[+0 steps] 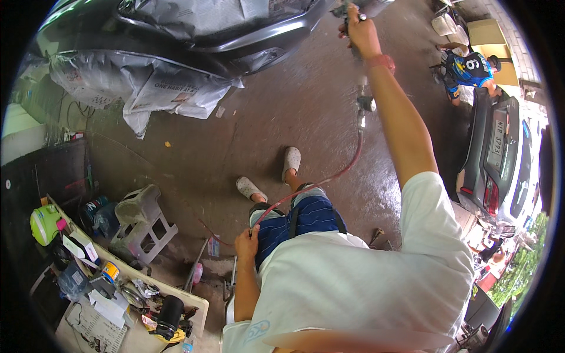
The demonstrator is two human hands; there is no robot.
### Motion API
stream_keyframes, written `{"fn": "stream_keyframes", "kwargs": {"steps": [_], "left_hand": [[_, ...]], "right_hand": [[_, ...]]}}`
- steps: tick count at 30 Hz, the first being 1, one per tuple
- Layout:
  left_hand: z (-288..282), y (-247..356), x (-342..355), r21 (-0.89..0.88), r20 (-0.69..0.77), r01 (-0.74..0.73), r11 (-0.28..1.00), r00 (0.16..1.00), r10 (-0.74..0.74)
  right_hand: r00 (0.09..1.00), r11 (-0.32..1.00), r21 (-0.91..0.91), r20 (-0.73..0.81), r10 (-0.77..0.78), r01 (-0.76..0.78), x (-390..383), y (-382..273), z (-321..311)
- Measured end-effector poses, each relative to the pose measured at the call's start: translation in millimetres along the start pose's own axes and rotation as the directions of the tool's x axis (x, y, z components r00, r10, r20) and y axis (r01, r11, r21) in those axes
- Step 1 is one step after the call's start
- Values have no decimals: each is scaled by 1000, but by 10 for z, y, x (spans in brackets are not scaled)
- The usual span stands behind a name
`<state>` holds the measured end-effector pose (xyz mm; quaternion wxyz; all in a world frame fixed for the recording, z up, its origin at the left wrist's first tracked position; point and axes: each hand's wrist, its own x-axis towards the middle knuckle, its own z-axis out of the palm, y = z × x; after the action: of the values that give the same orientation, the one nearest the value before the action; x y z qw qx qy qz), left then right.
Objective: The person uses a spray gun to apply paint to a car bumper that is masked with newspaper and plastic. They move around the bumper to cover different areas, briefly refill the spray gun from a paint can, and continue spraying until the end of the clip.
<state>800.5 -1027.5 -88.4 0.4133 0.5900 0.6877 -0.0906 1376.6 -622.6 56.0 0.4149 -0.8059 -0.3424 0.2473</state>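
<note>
Raised and stretched far forward, my right hand [360,34] is closed around a spray gun [339,12], whose metal cup is cut off by the upper edge. A fitting [365,105] hangs below that hand and joins a red air hose [329,176]. The hose curves down to my left hand [246,242], which is wrapped around it beside my left hip. Ahead and to the left is a dark glossy car bumper [259,50]. Newspaper masking [176,88] hangs below it, and more newspaper covers the part above.
At the lower left, a cluttered bench [194,300] holds bottles, papers and tools. A grey plastic stool [141,220] stands beside it. On the right a person [468,69] crouches behind a dark grey car [494,153]. My feet are on the brown floor [235,135].
</note>
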Motion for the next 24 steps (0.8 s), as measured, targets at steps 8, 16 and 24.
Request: {"fn": "stream_keyframes", "kwargs": {"steps": [8,16,24], "left_hand": [[-108,-1309,-299,-30,2,144,989,990,-144],[-438,-2113,-613,-114,-63,264,958,960,-272],[-530,-1956,-512,-61,-8,192,979,981,-193]], "right_hand": [[959,977,212,278,-57,-4,-1377,-760,1126],[912,893,243,69,-405,379,-2298,-1409,2631],[910,955,215,319,-265,202,-2440,-913,2530]]}}
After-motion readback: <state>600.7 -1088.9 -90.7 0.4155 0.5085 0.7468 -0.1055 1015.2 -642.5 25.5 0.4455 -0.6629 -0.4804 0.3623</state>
